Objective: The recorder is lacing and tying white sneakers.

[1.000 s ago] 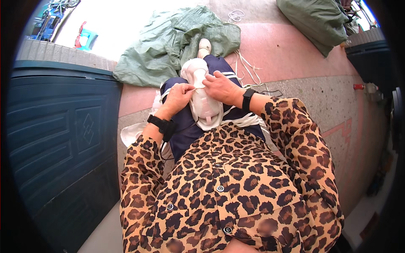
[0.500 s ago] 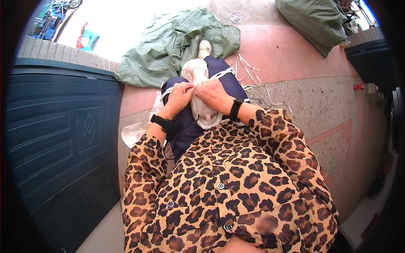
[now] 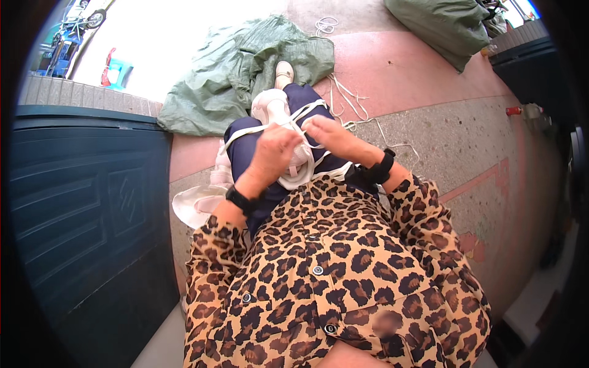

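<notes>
A pale pink shoe lies across my lap, its toe end away from me and its heel end close to my shirt. Long white laces trail from its middle over both my thighs. Above the shoe, my left hand is curled and closed on a lace, blurred by motion. My right hand pinches a lace on the right side, its fingers pressed together. A gap separates the two hands. They hide the middle of the shoe.
Green woven sheeting lies ahead around my foot. Loose white cords spread on the floor to the right. More pale shoe pieces lie beside my left leg. A dark blue door panel stands at left, a full green sack far right.
My hands have moved apart from their meeting point over the shoe, the left one nearer to me, the right one rightward. The laces now stretch in longer lengths over my thighs.
</notes>
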### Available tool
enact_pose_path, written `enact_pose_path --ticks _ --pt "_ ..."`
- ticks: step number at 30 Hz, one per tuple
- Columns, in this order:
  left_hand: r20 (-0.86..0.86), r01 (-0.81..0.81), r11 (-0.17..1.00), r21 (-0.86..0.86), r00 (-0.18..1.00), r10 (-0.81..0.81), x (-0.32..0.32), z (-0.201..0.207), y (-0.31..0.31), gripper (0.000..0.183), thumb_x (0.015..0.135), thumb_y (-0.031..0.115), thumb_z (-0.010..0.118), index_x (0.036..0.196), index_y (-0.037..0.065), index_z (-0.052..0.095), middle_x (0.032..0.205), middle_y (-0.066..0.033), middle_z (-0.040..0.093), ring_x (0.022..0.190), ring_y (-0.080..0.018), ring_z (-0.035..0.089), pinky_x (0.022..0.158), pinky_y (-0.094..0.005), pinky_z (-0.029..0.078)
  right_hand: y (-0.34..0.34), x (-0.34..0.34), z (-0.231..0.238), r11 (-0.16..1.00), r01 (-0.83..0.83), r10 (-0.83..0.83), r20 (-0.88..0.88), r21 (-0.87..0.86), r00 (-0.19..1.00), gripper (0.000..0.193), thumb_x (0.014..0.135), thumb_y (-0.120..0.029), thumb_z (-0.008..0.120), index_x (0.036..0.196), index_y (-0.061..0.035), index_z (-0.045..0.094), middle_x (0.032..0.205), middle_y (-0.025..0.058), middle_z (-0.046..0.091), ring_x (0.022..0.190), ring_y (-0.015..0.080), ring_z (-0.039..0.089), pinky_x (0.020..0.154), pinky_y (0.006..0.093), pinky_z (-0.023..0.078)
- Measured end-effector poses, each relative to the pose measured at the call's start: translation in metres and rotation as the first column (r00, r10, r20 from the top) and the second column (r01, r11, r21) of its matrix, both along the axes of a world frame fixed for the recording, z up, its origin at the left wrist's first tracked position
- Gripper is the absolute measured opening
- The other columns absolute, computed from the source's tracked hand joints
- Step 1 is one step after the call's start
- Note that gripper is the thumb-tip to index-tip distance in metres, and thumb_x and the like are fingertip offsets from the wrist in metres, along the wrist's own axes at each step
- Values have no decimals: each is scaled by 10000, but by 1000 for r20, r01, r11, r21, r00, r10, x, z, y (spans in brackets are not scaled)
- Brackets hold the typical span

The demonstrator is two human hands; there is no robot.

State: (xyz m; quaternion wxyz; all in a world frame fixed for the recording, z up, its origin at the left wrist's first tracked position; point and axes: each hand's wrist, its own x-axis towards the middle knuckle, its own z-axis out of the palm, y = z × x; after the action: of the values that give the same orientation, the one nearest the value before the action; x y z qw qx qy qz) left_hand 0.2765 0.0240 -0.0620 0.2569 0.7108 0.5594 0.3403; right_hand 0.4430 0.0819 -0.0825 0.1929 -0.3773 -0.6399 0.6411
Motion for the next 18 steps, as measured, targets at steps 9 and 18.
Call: enact_pose_path --ticks 9,18 --pt "509 -184 861 -475 740 439 11 21 3 205 825 162 587 857 -34 633 616 -33 590 569 -45 482 529 -224 402 3 -10 20 972 105 -157 -247 -212 956 289 885 -198 520 1061 22 587 940 31 600 856 70 516 759 218 411" --pt "290 -180 907 -381 908 302 -6 7 -4 216 851 167 556 916 -26 628 736 -25 606 660 -58 513 594 -204 405 -1 -21 20 974 126 -177 -279 -190 944 257 876 -183 539 1019 21 605 896 19 610 817 57 523 726 201 424"
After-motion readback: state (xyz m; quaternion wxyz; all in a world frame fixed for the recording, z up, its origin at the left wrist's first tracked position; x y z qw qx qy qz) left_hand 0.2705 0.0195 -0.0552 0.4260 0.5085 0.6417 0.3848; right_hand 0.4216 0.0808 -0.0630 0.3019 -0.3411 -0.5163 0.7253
